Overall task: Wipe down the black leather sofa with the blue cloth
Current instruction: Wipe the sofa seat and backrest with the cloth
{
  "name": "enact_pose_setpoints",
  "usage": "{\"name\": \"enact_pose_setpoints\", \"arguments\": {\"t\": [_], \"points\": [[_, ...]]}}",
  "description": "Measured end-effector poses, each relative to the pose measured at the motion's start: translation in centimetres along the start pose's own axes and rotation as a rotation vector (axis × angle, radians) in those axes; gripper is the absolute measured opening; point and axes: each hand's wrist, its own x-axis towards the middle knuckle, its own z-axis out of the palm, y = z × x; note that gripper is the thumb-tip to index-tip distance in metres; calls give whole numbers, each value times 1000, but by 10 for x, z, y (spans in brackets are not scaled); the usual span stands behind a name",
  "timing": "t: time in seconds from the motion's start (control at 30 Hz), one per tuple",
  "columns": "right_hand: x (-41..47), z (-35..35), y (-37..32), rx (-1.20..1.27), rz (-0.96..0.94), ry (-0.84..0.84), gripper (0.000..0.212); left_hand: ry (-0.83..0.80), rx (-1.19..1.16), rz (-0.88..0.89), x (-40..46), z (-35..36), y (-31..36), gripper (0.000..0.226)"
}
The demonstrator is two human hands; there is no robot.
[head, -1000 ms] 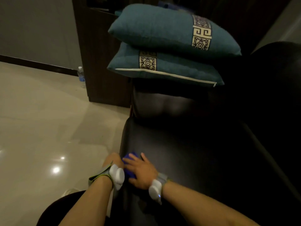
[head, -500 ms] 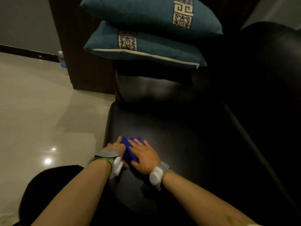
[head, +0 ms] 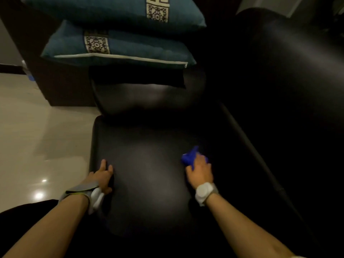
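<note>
On the seat of the sofa (head: 149,164), at four o'clock, the right hand (head: 200,172) is pressing the cloth (head: 189,158), fingers curled over it. The left hand (head: 102,175) is lying flat at eight o'clock, fingers relaxed. Overlapping, firm strokes would likely be wiping best.

Head camera looks steeply down, close over the sofa seat (head: 149,164).
</note>
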Motion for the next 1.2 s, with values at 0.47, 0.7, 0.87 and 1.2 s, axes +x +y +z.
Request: {"name": "enact_pose_setpoints", "arguments": {"t": [0.47,0.7,0.87,1.2], "points": [[9,-17,80,308,274,107,52,76,13,-38,-5,-4,3,83],[-81,0,41,32,-608,-97,68,164,2,-56,-24,-13,-1,68],[-85,-9,76,37,-255,-74,72,215,-85,-55,-47,-3,-12,62],[-25,32,-134,-85,-259,-148,63,258,-404,-193,-89,19,-67,42]]}}
